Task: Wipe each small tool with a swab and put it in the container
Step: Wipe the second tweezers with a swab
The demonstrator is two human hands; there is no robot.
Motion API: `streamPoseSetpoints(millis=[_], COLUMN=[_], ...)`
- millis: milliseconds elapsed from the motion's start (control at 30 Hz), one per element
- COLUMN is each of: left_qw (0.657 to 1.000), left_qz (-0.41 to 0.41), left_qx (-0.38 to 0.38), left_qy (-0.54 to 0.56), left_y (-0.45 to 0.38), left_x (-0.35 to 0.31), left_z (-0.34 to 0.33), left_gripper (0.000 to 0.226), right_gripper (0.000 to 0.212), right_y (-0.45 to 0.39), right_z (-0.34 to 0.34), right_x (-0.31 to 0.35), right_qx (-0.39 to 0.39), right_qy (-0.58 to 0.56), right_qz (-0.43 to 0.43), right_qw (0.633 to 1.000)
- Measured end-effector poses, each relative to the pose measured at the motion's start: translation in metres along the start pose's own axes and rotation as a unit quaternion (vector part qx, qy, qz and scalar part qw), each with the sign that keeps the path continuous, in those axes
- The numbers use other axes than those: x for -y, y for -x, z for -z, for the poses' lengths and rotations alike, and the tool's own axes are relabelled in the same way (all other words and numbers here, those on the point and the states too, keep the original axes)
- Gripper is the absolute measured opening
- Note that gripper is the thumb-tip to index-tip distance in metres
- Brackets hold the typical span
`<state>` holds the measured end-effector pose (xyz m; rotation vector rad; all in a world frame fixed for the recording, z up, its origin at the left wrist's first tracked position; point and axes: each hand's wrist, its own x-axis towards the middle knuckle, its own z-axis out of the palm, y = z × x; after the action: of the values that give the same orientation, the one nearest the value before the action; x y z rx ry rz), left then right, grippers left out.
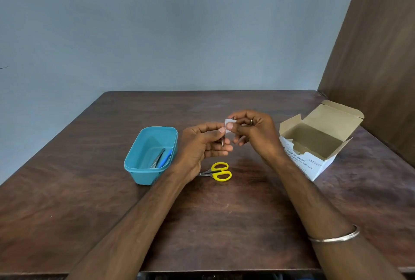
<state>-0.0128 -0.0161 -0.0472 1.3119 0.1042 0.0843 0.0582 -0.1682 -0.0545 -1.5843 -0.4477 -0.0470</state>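
The left hand (203, 142) pinches a thin metal tool (222, 141) between thumb and forefinger, its lower end hanging past the curled fingers. Touching it from the right, the right hand (253, 132) pinches a small white swab (228, 125) folded round the tool's upper part. Both hands hover above the wooden table (224, 223).

This looks like the wiping step on a third tool: the teal container (143, 160) to the left already holds a metal piece (158, 158) and a blue-handled one (165, 158). Next, the wiped tool should go left into the container, then the yellow-handled scissors (219, 172), lying below the hands, need their turn.

The tool's kind is unclear, as fingers and swab cover most of it. The scissor blades are partly behind the left wrist. The open alcohol swab box (314, 142) shows no visible contents.
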Motion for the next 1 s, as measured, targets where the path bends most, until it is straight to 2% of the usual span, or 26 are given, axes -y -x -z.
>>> streamPoseSetpoints(millis=[167,400,667,867,1000], left_qw=[1.0,1.0,1.0,1.0,1.0], left_qz=[0.003,0.002,0.002,0.007,0.005], left_qx=[0.001,0.001,0.001,0.0,-0.002], left_qy=[0.005,-0.001,-0.003,-0.009,-0.012], left_y=[0.0006,-0.0007,-0.0021,-0.0028,-0.0029], left_x=[-0.0001,0.0014,0.0015,0.0027,0.0029], left_z=[0.0001,0.0007,0.0037,0.004,0.0044], left_gripper=[0.017,0.02,0.016,0.017,0.018], right_gripper=[0.01,0.021,0.007,0.012,0.01], right_y=[-0.0007,0.0011,-0.0008,0.0008,-0.0005], right_z=[0.0001,-0.0003,-0.0002,0.0011,0.0015], right_x=[-0.0017,0.0006,-0.0008,-0.0001,-0.0004], right_qx=[0.002,0.014,-0.009,0.017,0.006], right_qy=[-0.003,-0.009,-0.014,-0.002,-0.002], right_qz=[0.004,0.006,0.014,0.005,0.003], right_qw=[1.0,1.0,1.0,1.0,1.0])
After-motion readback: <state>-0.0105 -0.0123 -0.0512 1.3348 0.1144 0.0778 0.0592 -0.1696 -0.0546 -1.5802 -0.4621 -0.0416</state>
